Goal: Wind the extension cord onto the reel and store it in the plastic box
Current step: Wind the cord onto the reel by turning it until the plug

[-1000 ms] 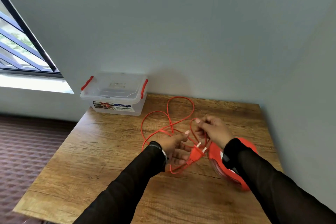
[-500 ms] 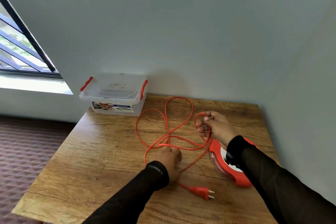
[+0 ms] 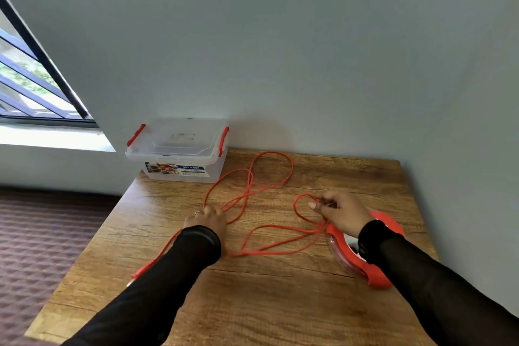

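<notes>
An orange extension cord lies in loose loops across the wooden table. My left hand rests on the cord at the table's left middle, fingers curled over a strand; the grip is hidden. The cord's plug end lies by my left sleeve near the left edge. My right hand pinches a small cord loop, just above the orange reel, which lies at the table's right side. The clear plastic box with red latches stands shut at the back left corner.
A grey wall runs close behind the table and along its right side. A window is at the left. Patterned dark floor lies beyond the table's left edge.
My left hand has slid left along the cord, and the plug has gone from the table's front middle to the left edge. My right hand has stayed near the reel with its loop.
</notes>
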Demonstrator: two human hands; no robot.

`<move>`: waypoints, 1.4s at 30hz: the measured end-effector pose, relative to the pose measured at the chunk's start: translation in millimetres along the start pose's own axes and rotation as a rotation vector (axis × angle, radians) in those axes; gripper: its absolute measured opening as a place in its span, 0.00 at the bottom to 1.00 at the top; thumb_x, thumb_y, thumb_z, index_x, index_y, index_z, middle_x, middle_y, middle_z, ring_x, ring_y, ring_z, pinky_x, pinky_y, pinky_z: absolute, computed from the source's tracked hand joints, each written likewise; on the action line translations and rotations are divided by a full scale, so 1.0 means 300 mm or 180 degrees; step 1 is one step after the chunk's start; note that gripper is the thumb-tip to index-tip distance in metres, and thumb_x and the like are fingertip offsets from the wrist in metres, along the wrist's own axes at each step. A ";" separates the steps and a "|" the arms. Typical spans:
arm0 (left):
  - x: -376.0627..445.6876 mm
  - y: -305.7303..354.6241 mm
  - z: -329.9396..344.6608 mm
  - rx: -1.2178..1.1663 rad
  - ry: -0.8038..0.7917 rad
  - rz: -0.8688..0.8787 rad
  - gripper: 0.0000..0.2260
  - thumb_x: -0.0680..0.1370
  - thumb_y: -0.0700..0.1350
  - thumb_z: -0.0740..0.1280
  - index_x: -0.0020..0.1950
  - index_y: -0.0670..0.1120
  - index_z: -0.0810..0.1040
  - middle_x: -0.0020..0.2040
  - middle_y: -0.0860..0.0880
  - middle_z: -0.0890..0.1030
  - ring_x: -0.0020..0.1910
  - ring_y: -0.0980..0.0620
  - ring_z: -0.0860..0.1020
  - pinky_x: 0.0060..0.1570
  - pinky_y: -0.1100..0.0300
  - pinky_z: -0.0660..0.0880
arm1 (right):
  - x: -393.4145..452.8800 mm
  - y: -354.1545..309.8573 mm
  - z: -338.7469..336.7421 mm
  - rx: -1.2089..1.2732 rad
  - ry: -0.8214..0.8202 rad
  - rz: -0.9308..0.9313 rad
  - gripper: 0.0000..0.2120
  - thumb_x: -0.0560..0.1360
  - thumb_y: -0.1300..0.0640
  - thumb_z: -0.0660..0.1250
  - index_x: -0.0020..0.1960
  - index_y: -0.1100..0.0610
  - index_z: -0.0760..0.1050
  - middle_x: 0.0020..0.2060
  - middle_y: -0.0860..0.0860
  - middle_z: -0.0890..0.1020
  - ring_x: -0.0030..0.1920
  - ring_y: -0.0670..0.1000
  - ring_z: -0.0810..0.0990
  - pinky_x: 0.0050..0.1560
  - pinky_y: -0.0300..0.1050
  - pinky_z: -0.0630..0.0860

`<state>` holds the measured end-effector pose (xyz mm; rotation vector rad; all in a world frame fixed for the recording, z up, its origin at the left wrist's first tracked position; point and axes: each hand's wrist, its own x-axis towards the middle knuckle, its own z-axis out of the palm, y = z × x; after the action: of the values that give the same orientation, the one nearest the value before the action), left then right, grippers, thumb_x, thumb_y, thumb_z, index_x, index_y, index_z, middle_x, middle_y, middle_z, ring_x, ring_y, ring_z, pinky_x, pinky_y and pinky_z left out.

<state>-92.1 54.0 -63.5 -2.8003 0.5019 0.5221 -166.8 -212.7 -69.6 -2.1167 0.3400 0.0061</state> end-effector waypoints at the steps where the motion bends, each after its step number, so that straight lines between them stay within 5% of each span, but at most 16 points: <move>1: -0.008 0.026 -0.006 -0.0268 0.0143 0.0170 0.41 0.67 0.53 0.74 0.73 0.44 0.56 0.69 0.44 0.65 0.67 0.42 0.68 0.65 0.48 0.69 | 0.003 -0.001 -0.001 0.0061 0.0133 0.0001 0.08 0.74 0.54 0.71 0.53 0.52 0.81 0.39 0.49 0.80 0.39 0.45 0.78 0.40 0.35 0.73; 3: -0.026 0.089 -0.021 -0.0723 0.0442 0.0853 0.47 0.62 0.58 0.76 0.74 0.50 0.54 0.71 0.46 0.62 0.69 0.44 0.66 0.67 0.49 0.67 | 0.013 -0.005 -0.004 0.0315 0.0286 0.0024 0.07 0.74 0.58 0.70 0.52 0.54 0.80 0.36 0.50 0.78 0.35 0.46 0.77 0.37 0.37 0.75; 7: -0.010 0.165 -0.051 -0.1354 0.0418 0.1746 0.12 0.73 0.52 0.69 0.55 0.53 0.78 0.61 0.51 0.77 0.61 0.52 0.73 0.61 0.58 0.69 | 0.035 -0.002 -0.013 0.1359 0.0334 0.0102 0.10 0.75 0.68 0.66 0.51 0.55 0.78 0.45 0.54 0.79 0.42 0.50 0.79 0.46 0.45 0.80; 9: 0.019 0.163 -0.062 -0.2803 0.0131 0.1313 0.04 0.76 0.47 0.68 0.46 0.48 0.80 0.45 0.49 0.82 0.44 0.54 0.79 0.46 0.63 0.74 | 0.040 0.013 -0.032 0.1734 0.0482 0.0247 0.10 0.76 0.69 0.63 0.51 0.56 0.77 0.47 0.53 0.79 0.41 0.49 0.80 0.46 0.45 0.80; 12: 0.088 0.146 -0.082 -0.5097 -0.0361 0.0004 0.11 0.79 0.42 0.64 0.36 0.43 0.73 0.28 0.48 0.77 0.26 0.53 0.72 0.26 0.65 0.69 | 0.032 0.056 -0.068 0.1553 0.0897 0.0378 0.10 0.77 0.67 0.63 0.48 0.54 0.77 0.46 0.52 0.79 0.42 0.49 0.80 0.46 0.49 0.79; 17: 0.201 0.110 -0.034 -0.6253 -0.0471 -0.1332 0.17 0.82 0.41 0.55 0.34 0.40 0.70 0.16 0.48 0.73 0.13 0.54 0.71 0.15 0.68 0.67 | -0.012 0.127 -0.122 -0.0002 0.0828 0.0541 0.05 0.73 0.57 0.70 0.49 0.51 0.76 0.54 0.52 0.80 0.52 0.51 0.78 0.49 0.43 0.71; 19: 0.229 0.084 -0.002 -0.6400 -0.0262 -0.1630 0.17 0.82 0.39 0.54 0.34 0.38 0.70 0.16 0.46 0.73 0.15 0.51 0.73 0.14 0.67 0.69 | -0.029 0.139 -0.147 -0.1016 0.0435 0.0698 0.22 0.69 0.46 0.73 0.61 0.51 0.73 0.63 0.54 0.75 0.62 0.54 0.72 0.60 0.47 0.69; 21: 0.245 0.063 0.016 -0.6561 -0.0162 -0.1867 0.12 0.82 0.36 0.54 0.42 0.37 0.73 0.23 0.43 0.77 0.26 0.47 0.76 0.24 0.61 0.77 | -0.057 0.131 -0.161 -0.1669 -0.0239 0.1035 0.46 0.60 0.36 0.75 0.72 0.47 0.62 0.72 0.54 0.63 0.71 0.58 0.61 0.68 0.56 0.64; 23: 0.257 0.039 0.033 -0.6067 0.0216 -0.2004 0.06 0.80 0.36 0.58 0.51 0.40 0.74 0.37 0.41 0.79 0.35 0.45 0.77 0.41 0.53 0.80 | -0.080 0.121 -0.165 -0.2304 -0.0939 0.1227 0.63 0.51 0.33 0.77 0.76 0.44 0.46 0.77 0.54 0.48 0.75 0.60 0.48 0.70 0.61 0.59; 25: 0.256 0.014 0.049 -0.4952 0.0959 -0.2078 0.04 0.77 0.38 0.64 0.50 0.43 0.77 0.46 0.39 0.81 0.42 0.43 0.79 0.49 0.52 0.78 | -0.096 0.122 -0.165 -0.2755 -0.1291 0.1182 0.71 0.47 0.32 0.77 0.75 0.42 0.35 0.76 0.54 0.38 0.75 0.61 0.40 0.70 0.66 0.54; 32: 0.217 -0.096 0.014 -0.2762 0.2554 -0.1147 0.07 0.77 0.38 0.61 0.53 0.45 0.75 0.47 0.40 0.81 0.47 0.37 0.78 0.44 0.50 0.73 | -0.118 0.112 -0.181 -0.2994 -0.1569 0.0994 0.74 0.45 0.32 0.78 0.73 0.40 0.30 0.75 0.54 0.33 0.75 0.62 0.35 0.70 0.69 0.53; 38: 0.236 -0.254 0.056 -0.0782 0.1632 -0.0589 0.13 0.77 0.38 0.60 0.60 0.48 0.71 0.59 0.46 0.79 0.56 0.40 0.77 0.53 0.49 0.72 | -0.122 0.109 -0.184 -0.3025 -0.1439 0.0804 0.72 0.44 0.31 0.76 0.75 0.39 0.35 0.75 0.53 0.42 0.75 0.61 0.44 0.70 0.62 0.59; 42: 0.219 -0.227 0.064 -0.0726 0.1362 -0.0561 0.14 0.78 0.40 0.60 0.63 0.49 0.72 0.63 0.47 0.76 0.60 0.42 0.75 0.58 0.50 0.71 | -0.119 0.119 -0.168 -0.3077 -0.1205 0.0528 0.69 0.44 0.25 0.72 0.76 0.39 0.40 0.71 0.52 0.55 0.70 0.58 0.55 0.67 0.55 0.66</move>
<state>-14.8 103.1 -94.2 -3.1462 0.2807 -0.0679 -216.2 -264.0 -66.9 -2.9412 0.3110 0.8002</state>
